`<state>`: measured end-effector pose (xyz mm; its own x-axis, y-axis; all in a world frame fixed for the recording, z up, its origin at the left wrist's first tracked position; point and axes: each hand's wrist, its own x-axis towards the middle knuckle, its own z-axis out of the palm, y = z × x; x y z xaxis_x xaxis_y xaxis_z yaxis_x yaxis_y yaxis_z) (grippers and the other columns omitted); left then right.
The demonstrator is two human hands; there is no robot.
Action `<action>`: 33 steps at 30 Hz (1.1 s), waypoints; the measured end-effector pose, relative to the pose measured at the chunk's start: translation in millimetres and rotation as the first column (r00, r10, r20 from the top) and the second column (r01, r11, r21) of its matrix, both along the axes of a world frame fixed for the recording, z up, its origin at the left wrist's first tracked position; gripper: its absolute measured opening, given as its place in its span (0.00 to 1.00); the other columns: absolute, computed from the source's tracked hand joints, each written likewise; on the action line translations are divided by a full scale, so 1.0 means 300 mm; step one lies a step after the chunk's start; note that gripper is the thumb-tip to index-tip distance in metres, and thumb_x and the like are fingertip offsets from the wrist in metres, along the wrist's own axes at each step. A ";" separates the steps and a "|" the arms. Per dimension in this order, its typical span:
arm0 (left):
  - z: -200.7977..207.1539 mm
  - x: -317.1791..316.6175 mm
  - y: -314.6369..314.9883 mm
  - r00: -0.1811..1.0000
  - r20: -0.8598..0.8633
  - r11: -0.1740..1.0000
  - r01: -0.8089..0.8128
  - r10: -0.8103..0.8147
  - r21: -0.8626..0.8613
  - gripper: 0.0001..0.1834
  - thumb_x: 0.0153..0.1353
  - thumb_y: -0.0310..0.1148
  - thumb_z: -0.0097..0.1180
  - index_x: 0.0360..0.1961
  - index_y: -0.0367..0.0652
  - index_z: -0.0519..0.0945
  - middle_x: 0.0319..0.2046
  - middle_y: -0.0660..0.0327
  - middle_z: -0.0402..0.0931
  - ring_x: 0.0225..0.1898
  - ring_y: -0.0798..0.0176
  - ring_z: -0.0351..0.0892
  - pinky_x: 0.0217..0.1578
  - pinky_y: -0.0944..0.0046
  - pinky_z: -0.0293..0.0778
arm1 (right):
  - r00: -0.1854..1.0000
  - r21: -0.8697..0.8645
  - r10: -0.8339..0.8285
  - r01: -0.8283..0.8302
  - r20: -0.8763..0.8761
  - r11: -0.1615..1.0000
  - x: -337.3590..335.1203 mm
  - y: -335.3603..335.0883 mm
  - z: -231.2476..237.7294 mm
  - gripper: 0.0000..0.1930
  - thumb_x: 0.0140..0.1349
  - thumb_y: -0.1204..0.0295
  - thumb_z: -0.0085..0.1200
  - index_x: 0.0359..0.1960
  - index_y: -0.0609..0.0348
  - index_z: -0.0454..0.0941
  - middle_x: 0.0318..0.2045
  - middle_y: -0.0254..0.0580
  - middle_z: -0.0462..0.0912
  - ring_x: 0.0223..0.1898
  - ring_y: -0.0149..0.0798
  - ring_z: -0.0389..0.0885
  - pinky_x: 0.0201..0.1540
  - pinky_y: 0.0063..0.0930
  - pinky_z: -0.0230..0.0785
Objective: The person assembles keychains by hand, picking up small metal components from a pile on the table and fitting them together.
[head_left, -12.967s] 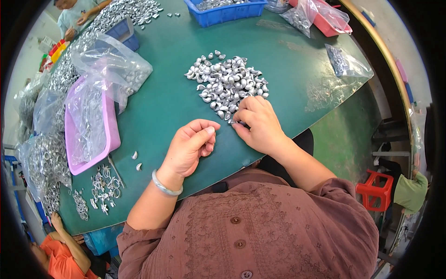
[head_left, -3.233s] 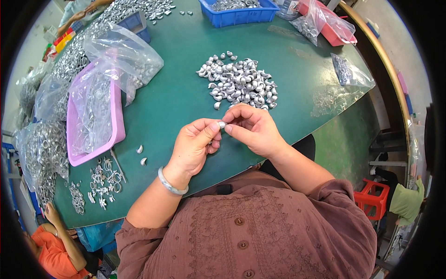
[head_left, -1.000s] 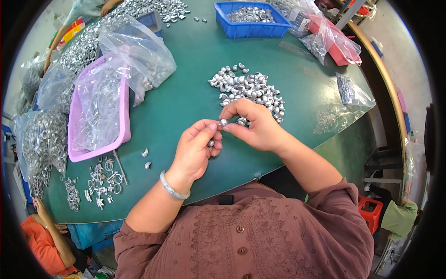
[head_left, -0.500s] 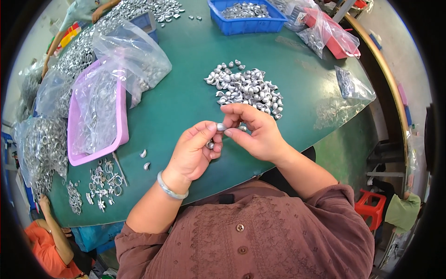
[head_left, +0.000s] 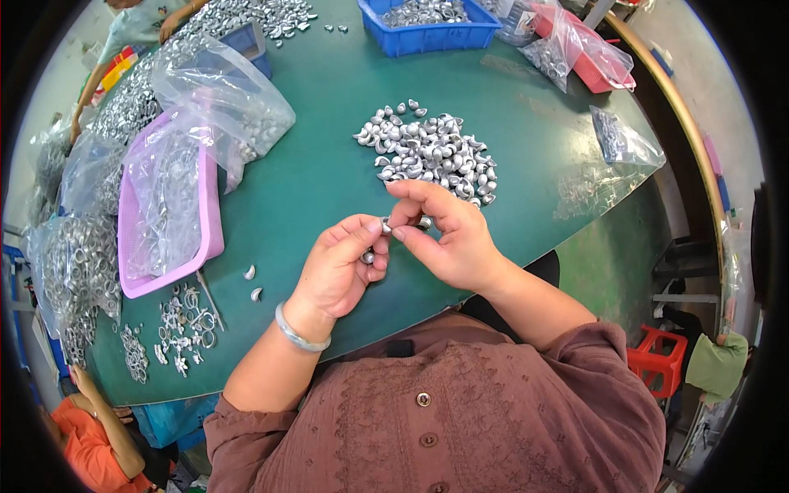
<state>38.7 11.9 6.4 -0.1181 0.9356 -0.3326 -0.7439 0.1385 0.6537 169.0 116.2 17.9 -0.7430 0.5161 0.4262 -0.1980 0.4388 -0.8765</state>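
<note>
My left hand (head_left: 341, 267), a bangle on its wrist, pinches a small curved silver metal piece (head_left: 386, 223) between thumb and forefinger. Its curled lower fingers keep another silver piece (head_left: 367, 257) against the palm. From the other side, the thumb and forefinger of my right hand (head_left: 450, 238) close on the same pinched piece. A further silver piece (head_left: 424, 222) shows within the right hand's curled fingers. Just beyond the hands lies a pile of curved silver pieces (head_left: 436, 152) on the green table (head_left: 320, 115). Two loose curved pieces (head_left: 253, 283) rest left of my left wrist.
A purple basket (head_left: 215, 205) with plastic bags stands at left, near silver rings and small metal parts (head_left: 185, 324). Blue (head_left: 403, 43) and red (head_left: 604, 76) trays sit at the back. A bag of parts (head_left: 625, 140) lies far right. Co-workers' arms (head_left: 103, 411) reach in at left.
The piece between my fingertips has turned, its ridged face no longer showing as before. My right fingers have shifted slightly closer to the left. The whole view has moved a little.
</note>
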 end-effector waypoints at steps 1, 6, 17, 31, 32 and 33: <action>-0.004 -0.002 0.000 1.000 0.017 1.000 0.006 -0.006 0.006 0.06 0.59 0.34 0.48 0.29 0.43 0.73 0.21 0.67 0.70 0.21 0.74 0.65 0.21 0.76 0.60 | 1.000 -0.002 0.001 -0.001 0.000 1.000 0.003 -0.001 -0.003 0.20 0.49 0.85 0.51 0.47 0.63 0.67 0.26 0.38 0.76 0.30 0.28 0.75 0.35 0.21 0.68; -0.002 0.001 -0.002 1.000 0.021 1.000 0.007 -0.007 0.012 0.07 0.58 0.34 0.49 0.27 0.44 0.73 0.21 0.67 0.70 0.21 0.74 0.65 0.20 0.76 0.59 | 0.998 -0.213 0.066 -0.064 0.004 0.975 0.007 -0.004 -0.012 0.20 0.51 0.83 0.50 0.48 0.64 0.65 0.27 0.35 0.75 0.31 0.25 0.73 0.36 0.20 0.67; 0.004 0.007 0.001 0.999 -0.030 0.997 -0.028 0.026 -0.073 0.08 0.57 0.36 0.50 0.28 0.43 0.74 0.19 0.68 0.69 0.20 0.74 0.65 0.19 0.76 0.59 | 0.989 -0.576 0.151 -0.127 -0.007 0.807 0.011 0.005 0.001 0.20 0.53 0.83 0.49 0.49 0.66 0.63 0.29 0.35 0.75 0.33 0.25 0.72 0.39 0.19 0.65; 0.001 -0.004 0.004 0.996 0.077 0.991 0.025 -0.035 0.128 0.11 0.59 0.32 0.46 0.39 0.37 0.72 0.26 0.64 0.70 0.24 0.72 0.67 0.22 0.76 0.62 | 0.938 0.596 -0.279 0.105 0.206 0.796 0.058 0.116 0.010 0.06 0.42 0.79 0.54 0.25 0.58 0.75 0.31 0.38 0.73 0.38 0.42 0.69 0.40 0.32 0.62; -0.001 -0.003 0.005 0.996 0.087 0.990 0.024 -0.036 0.138 0.11 0.59 0.32 0.45 0.40 0.36 0.72 0.27 0.63 0.70 0.25 0.71 0.68 0.22 0.75 0.63 | 0.937 0.596 -0.281 0.106 0.208 0.796 0.063 0.115 0.015 0.06 0.42 0.79 0.54 0.25 0.58 0.75 0.31 0.38 0.73 0.38 0.42 0.69 0.40 0.32 0.62; -0.002 -0.005 0.005 0.995 0.087 0.990 0.025 -0.037 0.137 0.11 0.59 0.32 0.45 0.40 0.36 0.72 0.27 0.63 0.70 0.25 0.71 0.68 0.22 0.75 0.63 | 0.929 0.619 -0.261 0.047 0.261 0.784 0.068 0.111 0.019 0.06 0.41 0.78 0.55 0.25 0.58 0.75 0.33 0.38 0.73 0.40 0.42 0.68 0.43 0.33 0.59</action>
